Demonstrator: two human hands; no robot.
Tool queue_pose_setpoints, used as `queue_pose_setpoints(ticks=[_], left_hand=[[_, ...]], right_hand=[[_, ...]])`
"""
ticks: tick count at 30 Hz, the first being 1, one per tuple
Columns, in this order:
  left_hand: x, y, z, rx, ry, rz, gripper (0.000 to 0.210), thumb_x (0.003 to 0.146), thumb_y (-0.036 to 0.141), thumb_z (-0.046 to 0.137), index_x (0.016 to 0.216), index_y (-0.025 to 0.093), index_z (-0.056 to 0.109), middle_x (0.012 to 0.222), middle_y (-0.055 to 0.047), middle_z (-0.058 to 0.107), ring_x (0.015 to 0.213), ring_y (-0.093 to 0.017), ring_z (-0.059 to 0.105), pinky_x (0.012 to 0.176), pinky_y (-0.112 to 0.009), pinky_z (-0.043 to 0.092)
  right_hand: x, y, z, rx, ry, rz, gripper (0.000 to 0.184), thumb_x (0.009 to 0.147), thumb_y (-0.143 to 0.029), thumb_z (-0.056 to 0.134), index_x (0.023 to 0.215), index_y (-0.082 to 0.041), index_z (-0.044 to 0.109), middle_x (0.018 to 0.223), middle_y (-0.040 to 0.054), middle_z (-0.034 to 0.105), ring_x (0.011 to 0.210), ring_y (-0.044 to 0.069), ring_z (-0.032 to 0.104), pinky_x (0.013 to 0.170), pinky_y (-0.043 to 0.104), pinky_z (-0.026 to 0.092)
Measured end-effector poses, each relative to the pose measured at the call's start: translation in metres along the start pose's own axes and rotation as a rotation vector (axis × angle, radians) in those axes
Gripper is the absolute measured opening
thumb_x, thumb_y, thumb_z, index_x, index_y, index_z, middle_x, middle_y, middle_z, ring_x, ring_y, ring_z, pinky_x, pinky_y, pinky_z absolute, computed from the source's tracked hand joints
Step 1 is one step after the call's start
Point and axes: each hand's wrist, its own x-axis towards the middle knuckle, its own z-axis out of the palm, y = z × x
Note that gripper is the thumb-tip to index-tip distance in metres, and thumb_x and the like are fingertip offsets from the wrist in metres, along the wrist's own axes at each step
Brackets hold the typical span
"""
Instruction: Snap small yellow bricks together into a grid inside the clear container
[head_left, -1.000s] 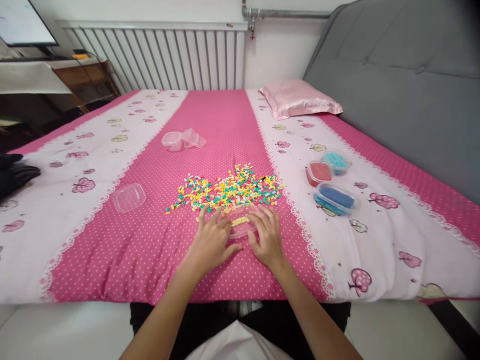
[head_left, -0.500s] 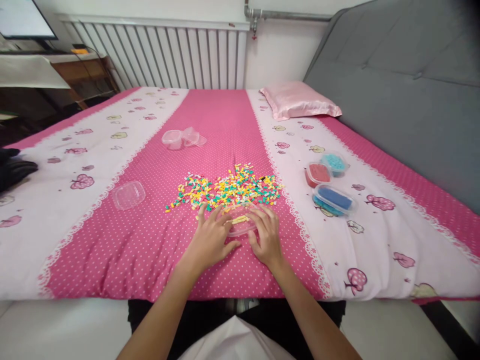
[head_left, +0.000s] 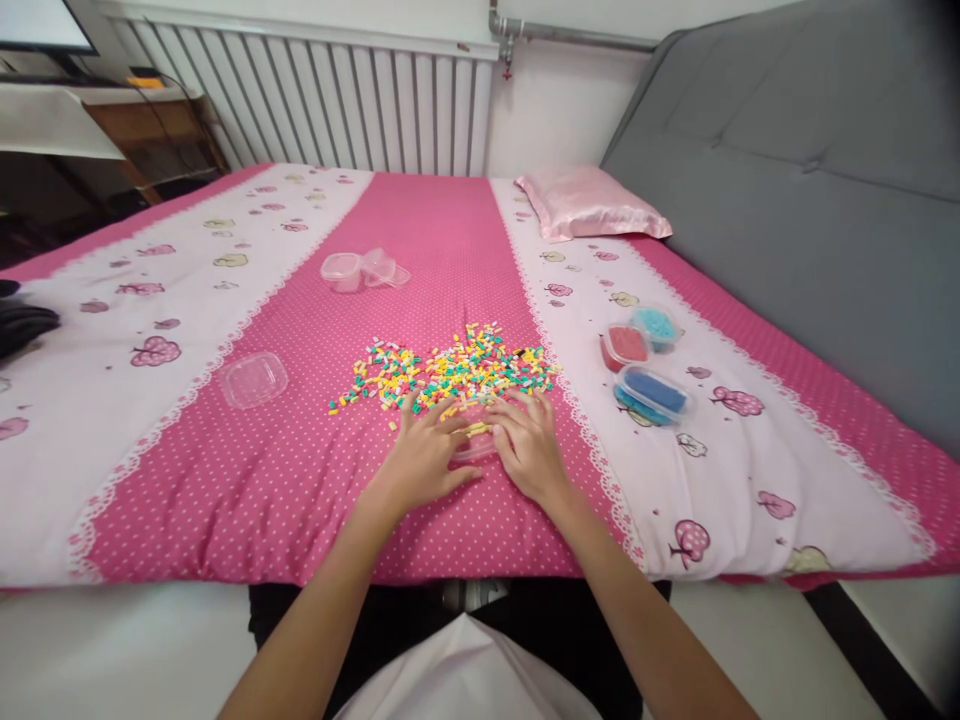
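Lower centre: my left hand (head_left: 421, 455) and right hand (head_left: 531, 450), fingers parted, grip indiscernible, should steady the clear container (head_left: 471, 453), nudging yellow pieces (head_left: 478, 430) gently.

right hand (head_left: 531, 450) | shifted inward | covers more of clear container (head_left: 474, 451)

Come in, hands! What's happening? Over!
Left hand and right hand at clear plastic container. Yellow pieces in it. Colourful pile just beyond. Hands partly hide container.
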Motion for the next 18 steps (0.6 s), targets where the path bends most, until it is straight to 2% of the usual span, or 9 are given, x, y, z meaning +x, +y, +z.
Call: queue_pose_setpoints(ticks=[4,10,18], left_hand=[[-0.0012,-0.0016,0.0016,0.003,0.002,0.005,0.033,0.086,0.053,0.073,0.104,0.026,0.075,0.128,-0.005,0.072,0.142,-0.037,0.046,0.123,-0.067,-0.009],[-0.0006,-0.0025,0.0037,0.013,0.008,0.011,0.031,0.086,0.052,0.073,0.099,0.024,0.075,0.122,-0.005,0.074,0.141,-0.037,0.047,0.123,-0.067,-0.007],[-0.0012,-0.0006,0.0027,0.018,0.022,0.011,0.028,0.087,0.046,0.072,0.106,0.025,0.072,0.125,-0.006,0.072,0.141,-0.037,0.047,0.123,-0.069,-0.004]], right_hand=[[0.0010,0.0040,-0.0023,-0.006,-0.057,-0.019,0.029,0.100,-0.018,0.044,0.100,-0.022,0.073,0.113,0.0019,0.076,0.131,0.026,0.050,0.120,0.054,0.021],[0.0006,0.0056,-0.0042,-0.016,-0.094,-0.041,0.018,0.098,-0.016,0.054,0.101,-0.018,0.071,0.116,0.0055,0.074,0.134,0.026,0.050,0.119,0.058,0.025],[0.0026,0.0041,-0.0061,-0.025,-0.113,-0.064,0.014,0.097,-0.017,0.059,0.104,-0.018,0.071,0.122,0.0065,0.070,0.135,0.026,0.051,0.117,0.058,0.031]])
